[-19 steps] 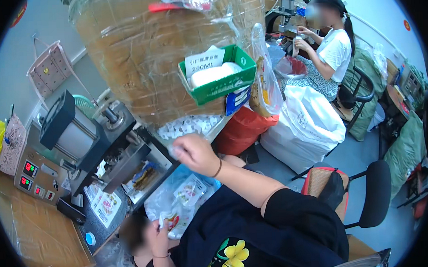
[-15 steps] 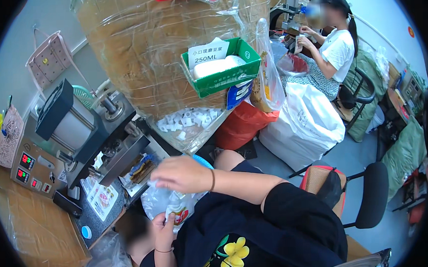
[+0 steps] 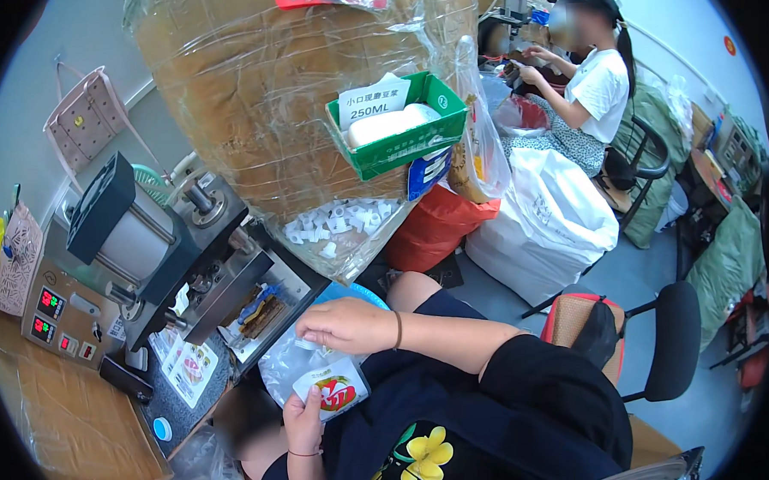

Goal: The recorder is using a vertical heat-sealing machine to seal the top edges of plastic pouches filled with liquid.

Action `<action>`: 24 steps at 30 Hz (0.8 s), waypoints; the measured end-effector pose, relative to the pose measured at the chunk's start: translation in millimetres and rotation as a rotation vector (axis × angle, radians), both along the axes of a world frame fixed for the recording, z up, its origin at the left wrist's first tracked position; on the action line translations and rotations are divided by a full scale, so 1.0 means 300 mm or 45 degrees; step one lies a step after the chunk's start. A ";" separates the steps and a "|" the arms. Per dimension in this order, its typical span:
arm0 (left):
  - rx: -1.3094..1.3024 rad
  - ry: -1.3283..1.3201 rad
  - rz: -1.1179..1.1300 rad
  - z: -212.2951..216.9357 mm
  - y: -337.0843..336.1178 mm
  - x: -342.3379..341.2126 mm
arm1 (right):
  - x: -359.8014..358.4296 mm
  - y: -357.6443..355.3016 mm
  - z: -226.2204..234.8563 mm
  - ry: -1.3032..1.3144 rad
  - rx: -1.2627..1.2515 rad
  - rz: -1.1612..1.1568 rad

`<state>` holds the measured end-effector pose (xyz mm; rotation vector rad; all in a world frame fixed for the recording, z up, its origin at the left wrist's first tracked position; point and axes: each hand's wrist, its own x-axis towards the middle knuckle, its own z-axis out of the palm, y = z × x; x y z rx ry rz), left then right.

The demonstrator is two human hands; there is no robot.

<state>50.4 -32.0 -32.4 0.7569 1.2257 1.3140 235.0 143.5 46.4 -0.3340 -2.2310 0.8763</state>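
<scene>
My left hand (image 3: 304, 424) grips the lower left side of a printed pouch (image 3: 350, 403), its thumb on the front. This flat pouch is white and clear with a red and green picture, and it faces up over my lap. Just above its top edge, my right hand (image 3: 345, 325) is closed in a pinch. Something small and whitish shows under those fingertips, too small to make out. Behind both hands lies a clear plastic bag (image 3: 280, 365) in a blue basin (image 3: 363, 293), partly hidden by my right forearm.
At left stands a metal press (image 3: 135, 221) with a control box (image 3: 66, 310). Flat printed pouches (image 3: 190, 373) and a blue cap (image 3: 162, 429) lie beside it. Small white spouts (image 3: 341, 220) sit on plastic ahead, below a green box (image 3: 402, 145). A co-worker (image 3: 597, 89) sits far right.
The pouch has turned from crumpled and edge-on to flat, its print now showing. My right hand has moved a little right and down. The view has shifted slightly.
</scene>
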 end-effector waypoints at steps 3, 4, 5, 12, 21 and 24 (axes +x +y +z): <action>-0.006 0.080 -0.038 -0.007 0.007 0.015 | -0.009 -0.009 -0.034 -0.090 0.010 0.074; -0.014 0.020 -0.023 -0.002 0.011 0.028 | -0.008 -0.007 -0.042 -0.083 0.016 0.065; -0.028 -0.043 -0.012 0.003 0.015 0.033 | -0.006 -0.011 -0.039 -0.061 -0.005 0.042; 0.011 0.256 -0.202 0.020 0.059 0.033 | 0.008 -0.023 -0.014 -0.069 0.124 -0.039; 0.063 0.125 -0.230 0.076 0.067 0.115 | 0.107 -0.019 0.062 -0.179 0.088 -0.072; 0.062 0.103 -0.191 0.090 0.060 0.120 | 0.105 -0.040 0.071 -0.176 0.180 -0.065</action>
